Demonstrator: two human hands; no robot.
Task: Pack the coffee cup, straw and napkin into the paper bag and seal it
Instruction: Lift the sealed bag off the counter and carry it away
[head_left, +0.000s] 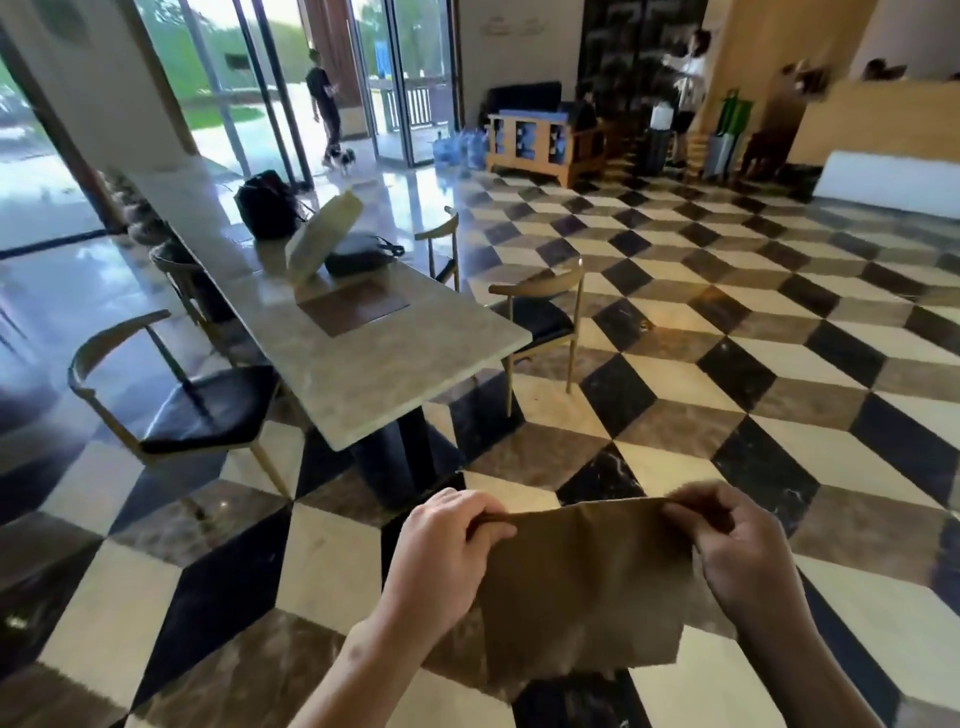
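A brown paper bag (582, 587) hangs in the air low in the head view, above the chequered floor. My left hand (447, 551) pinches its top left corner. My right hand (727, 545) pinches the top right corner. Between the two hands the bag's top edge is pulled flat and closed. The coffee cup, straw and napkin are not in sight; whether they are inside the bag I cannot tell.
A long marble table (363, 343) stands ahead to the left, with a black bag (358, 254), a tan box (324, 234) and a backpack (265, 205) on it. Chairs (197, 405) flank it. People stand by the glass doors and the counter.
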